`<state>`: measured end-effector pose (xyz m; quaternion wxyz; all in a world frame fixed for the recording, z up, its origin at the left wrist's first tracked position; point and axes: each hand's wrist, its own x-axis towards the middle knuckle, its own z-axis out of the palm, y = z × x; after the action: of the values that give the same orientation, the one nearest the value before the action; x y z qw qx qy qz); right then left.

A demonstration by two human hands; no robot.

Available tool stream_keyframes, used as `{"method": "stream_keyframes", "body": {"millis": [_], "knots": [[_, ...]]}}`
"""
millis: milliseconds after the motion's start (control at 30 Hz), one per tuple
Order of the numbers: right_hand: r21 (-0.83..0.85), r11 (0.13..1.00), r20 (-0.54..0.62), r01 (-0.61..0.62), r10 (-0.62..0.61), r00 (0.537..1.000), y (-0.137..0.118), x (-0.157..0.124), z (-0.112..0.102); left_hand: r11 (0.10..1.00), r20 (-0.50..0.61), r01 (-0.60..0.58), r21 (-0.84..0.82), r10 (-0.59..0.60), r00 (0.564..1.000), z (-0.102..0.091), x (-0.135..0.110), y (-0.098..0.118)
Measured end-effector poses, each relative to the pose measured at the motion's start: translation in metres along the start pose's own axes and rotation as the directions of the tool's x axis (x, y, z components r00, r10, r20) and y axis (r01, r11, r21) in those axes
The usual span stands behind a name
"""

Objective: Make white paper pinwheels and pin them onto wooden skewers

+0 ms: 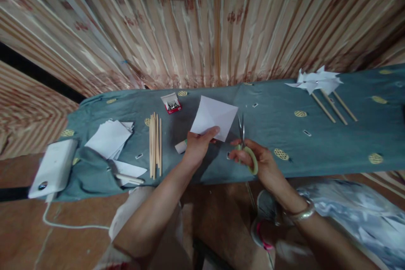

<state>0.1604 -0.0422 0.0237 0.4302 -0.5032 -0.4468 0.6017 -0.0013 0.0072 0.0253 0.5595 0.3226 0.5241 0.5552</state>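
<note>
My left hand (196,145) pinches the lower edge of a square sheet of white paper (213,114), thumb on top, holding it above the cloth. Faint crease lines cross the sheet. In my right hand (257,156) is a pair of scissors (252,161) with pale green handles, blades pointing up and slightly parted. The blade tips are just right of the paper, apart from it. Beneath my left hand, a small pale object (181,147) lies partly hidden.
Left on the green cloth (196,173) lie wooden sticks (155,145), a white paper stack (109,138), a hammer-like tool (128,178) and a white power bank (53,168). A small red-and-white box (171,103) holds metal pins. Paper pinwheels (316,81) on sticks lie far right.
</note>
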Motion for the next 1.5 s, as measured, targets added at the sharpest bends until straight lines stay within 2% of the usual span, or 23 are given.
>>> {"method": "stream_keyframes", "body": {"millis": [133, 300, 733, 1200, 1367, 1500], "knots": [[-0.097, 0.993, 0.221, -0.066, 0.086, 0.971, 0.005, -0.010, -0.004, 0.999, 0.007, -0.010, -0.032, 0.010, 1.000, -0.003, 0.002, 0.005], [-0.186, 0.980, 0.312, -0.070, 0.126, 0.942, 0.007, -0.014, -0.007, 1.000, 0.034, 0.015, -0.011, -0.015, 0.999, -0.004, 0.002, 0.005], [-0.115, 0.989, 0.303, -0.088, 0.120, 0.945, 0.004, -0.011, -0.004, 0.998, 0.054, 0.035, 0.043, -0.037, 0.998, 0.000, -0.002, -0.002], [-0.076, 0.990, 0.291, -0.120, 0.137, 0.947, 0.004, -0.010, -0.003, 0.999, 0.055, 0.052, 0.014, -0.052, 0.997, -0.001, -0.003, -0.002], [-0.054, 0.988, 0.281, -0.147, 0.157, 0.947, 0.003, -0.010, -0.002, 0.999, 0.092, 0.031, -0.032, -0.028, 0.995, 0.000, -0.005, 0.000], [-0.047, 0.987, 0.270, -0.157, 0.164, 0.949, 0.004, -0.010, -0.002, 0.999, 0.093, 0.041, -0.004, -0.040, 0.995, 0.000, -0.004, -0.001]]}}
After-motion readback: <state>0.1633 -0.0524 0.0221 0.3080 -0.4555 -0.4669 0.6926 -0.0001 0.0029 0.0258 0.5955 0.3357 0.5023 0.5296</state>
